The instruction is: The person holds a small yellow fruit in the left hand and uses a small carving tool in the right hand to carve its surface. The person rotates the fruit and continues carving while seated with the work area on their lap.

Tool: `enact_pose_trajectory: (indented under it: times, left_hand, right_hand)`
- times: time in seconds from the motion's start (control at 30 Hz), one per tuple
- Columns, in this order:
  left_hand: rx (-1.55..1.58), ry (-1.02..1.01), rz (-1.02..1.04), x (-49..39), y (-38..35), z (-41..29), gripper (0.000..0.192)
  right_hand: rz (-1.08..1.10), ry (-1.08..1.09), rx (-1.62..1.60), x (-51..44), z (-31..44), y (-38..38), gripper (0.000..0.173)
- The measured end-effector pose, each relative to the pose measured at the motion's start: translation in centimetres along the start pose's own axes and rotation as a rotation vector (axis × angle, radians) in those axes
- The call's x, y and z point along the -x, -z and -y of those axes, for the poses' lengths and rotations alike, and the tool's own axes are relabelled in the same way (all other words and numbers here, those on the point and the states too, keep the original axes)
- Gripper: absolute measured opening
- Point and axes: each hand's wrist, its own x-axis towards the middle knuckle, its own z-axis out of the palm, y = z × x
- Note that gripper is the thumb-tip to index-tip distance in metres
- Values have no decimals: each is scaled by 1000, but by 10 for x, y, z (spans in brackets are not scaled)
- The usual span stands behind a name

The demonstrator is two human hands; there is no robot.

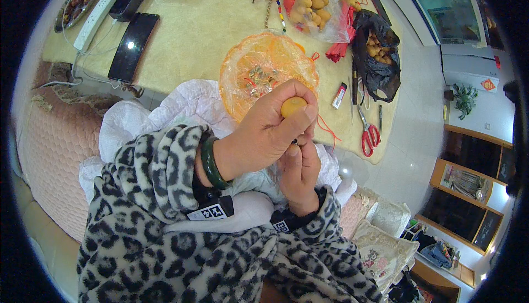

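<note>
My left hand point(268, 117) is wrapped around a small yellow-brown gourd point(293, 107), whose rounded end shows above the thumb. Just below it, my right hand point(301, 173) pinches a small dark piece point(294, 141) between thumb and fingers; most of that piece is hidden. Behind both hands stands an orange basket point(228, 61) lined with clear plastic. Small metallic pieces point(262, 73) and bits of red lie inside it. A red cord point(329, 131) trails past the basket toward the table's near edge.
To the right lie red-handled scissors point(370, 139), a lighter point(339, 95) and a black bag point(374, 78) of small gourds. Farther back is a clear bag point(334, 30) with gourds. A phone point(134, 49) and a power strip point(97, 18) with cables are at left.
</note>
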Motion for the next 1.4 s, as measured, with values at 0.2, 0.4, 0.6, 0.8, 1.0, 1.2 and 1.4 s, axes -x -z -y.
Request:
enact_pose_trajectory:
  times: [0.2,0.4,0.6,0.8,1.0,1.2,1.4]
  left_hand:
    - [-213,-120,-97,-1,-2,3,15]
    - [-135,20,-71,0,3,2,15]
    - [16,-13,-54,-4,1,6,16]
    - [100,-28,-15,-4,-1,7,15]
    - [120,-9,-15,-3,0,8,16]
    - [116,-46,21,-4,0,10,16]
    - [118,-16,17,-2,-2,8,18]
  right_hand:
    - [-68,41,207,-2,-4,3,15]
    - [-86,32,173,-3,-2,-1,15]
    - [137,-320,-666,-2,3,4,22]
    - [162,-236,-565,-3,1,1,27]
    - [18,-65,-259,-2,-4,-4,28]
    - [208,-229,-646,-1,-1,4,29]
    - [92,-185,-376,2,2,0,27]
